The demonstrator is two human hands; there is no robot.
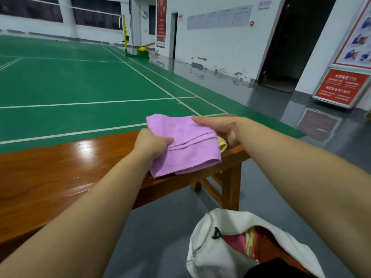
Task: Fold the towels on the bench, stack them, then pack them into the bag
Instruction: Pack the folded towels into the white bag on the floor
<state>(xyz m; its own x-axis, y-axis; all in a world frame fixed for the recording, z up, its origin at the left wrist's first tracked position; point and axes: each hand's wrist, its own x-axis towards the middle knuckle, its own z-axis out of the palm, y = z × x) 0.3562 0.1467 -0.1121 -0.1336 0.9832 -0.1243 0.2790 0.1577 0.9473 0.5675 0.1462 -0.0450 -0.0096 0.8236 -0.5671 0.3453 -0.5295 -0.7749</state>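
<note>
Nearest, a soft white bag (pixel 224 243) slumps open on the grey floor, pink and yellow cloth showing inside. Beyond it, on the glossy wooden bench (pixel 60 167), both hands grip a folded purple terry towel (pixel 186 145): left hand (pixel 150 143) pinches its near-left edge, right hand (pixel 218 127) its far corner above a yellow towel (pixel 222 145).

towel (pixel 185 144) lilac, darker stripe band | towel under it (pixel 222 145) pale yellow | bench (pixel 60 167) glossy orange-brown wood | bag (pixel 220 255) white, pink/yellow/red inside | court floor (pixel 80 81) green, white lines
</note>
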